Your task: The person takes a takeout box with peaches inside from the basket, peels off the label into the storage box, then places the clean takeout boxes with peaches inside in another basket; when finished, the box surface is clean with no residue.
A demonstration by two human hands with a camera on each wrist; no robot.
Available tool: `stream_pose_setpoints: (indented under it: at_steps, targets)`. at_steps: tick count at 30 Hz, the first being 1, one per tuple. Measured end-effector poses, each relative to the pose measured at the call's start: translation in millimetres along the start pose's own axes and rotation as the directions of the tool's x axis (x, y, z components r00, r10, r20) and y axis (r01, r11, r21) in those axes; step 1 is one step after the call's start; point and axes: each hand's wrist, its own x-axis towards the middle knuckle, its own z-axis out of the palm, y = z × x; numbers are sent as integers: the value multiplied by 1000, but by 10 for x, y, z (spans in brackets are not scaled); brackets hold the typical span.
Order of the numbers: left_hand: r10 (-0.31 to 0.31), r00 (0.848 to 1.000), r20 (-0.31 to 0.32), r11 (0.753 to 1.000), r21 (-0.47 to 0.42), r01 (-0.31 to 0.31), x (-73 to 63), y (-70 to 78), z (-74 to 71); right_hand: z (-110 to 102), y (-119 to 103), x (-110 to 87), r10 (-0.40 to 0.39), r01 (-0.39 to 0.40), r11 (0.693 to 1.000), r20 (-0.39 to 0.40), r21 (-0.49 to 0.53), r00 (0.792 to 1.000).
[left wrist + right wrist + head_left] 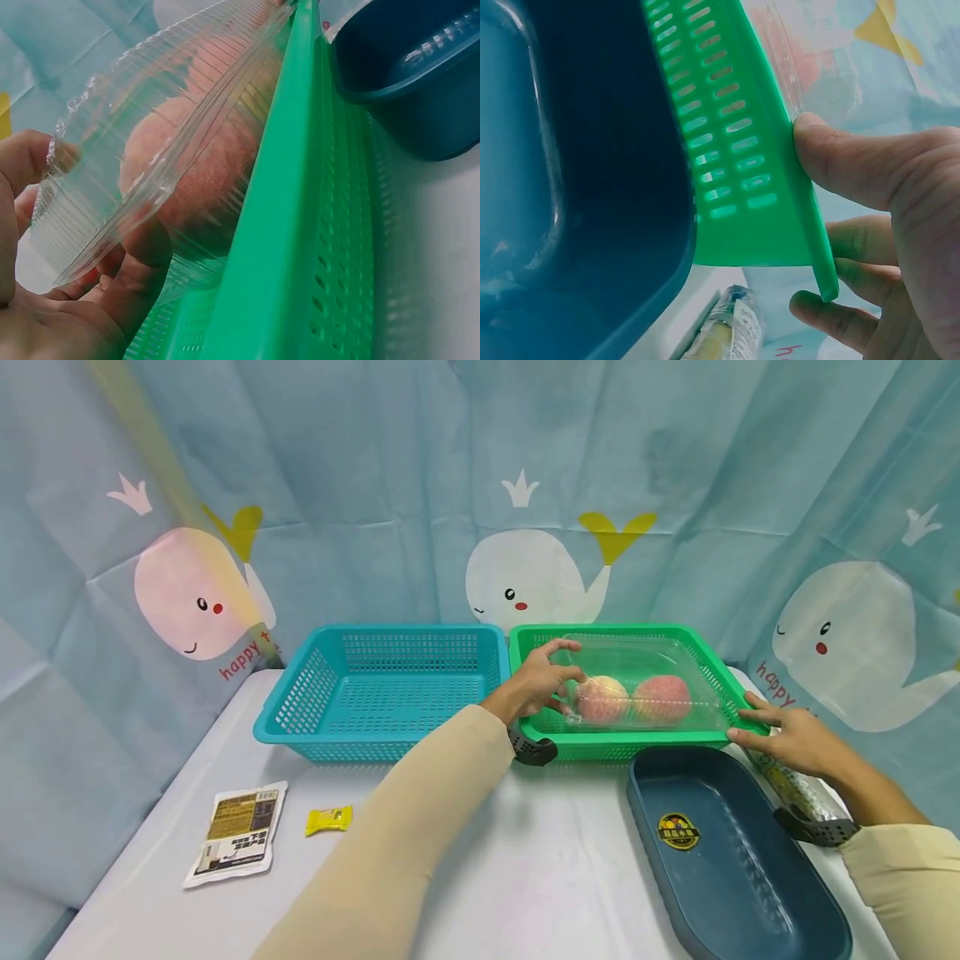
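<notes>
A clear plastic clamshell box [633, 647] with two pink-and-yellow peaches [662, 700] inside sits tilted in the green basket [600, 745]. My left hand [542, 681] grips the box's left end, thumb on one side and fingers on the other, as the left wrist view shows. At the basket's right front corner is my right hand [791, 739], its fingers spread and fairly straight. In the right wrist view the right thumb [840, 154] touches the rim close to the box's edge, and the other fingers lie along the basket's outer side.
A blue basket [408, 747] stands left of the green one. In front, a dark blue tray [750, 877] lies at the right, beside a clear-wrapped package [806, 793]. A flat food pouch [238, 833] and a small yellow packet [328, 820] lie at the left. A whale-print curtain [375, 468] hangs behind.
</notes>
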Motion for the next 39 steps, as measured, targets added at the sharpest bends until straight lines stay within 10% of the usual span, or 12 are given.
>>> stream_pose_setpoints:
  at_steps: [10, 39]
  targets:
    - [-13, 999, -45, 999, -30, 12, 94, -27, 10, -14, -3, 8, -10, 10, 1000, 11, 8, 1000]
    - [-123, 992, -17, 957, 264, 123, 75, -106, 286, -6, 20, -107, 7, -7, 1000, -20, -4, 1000]
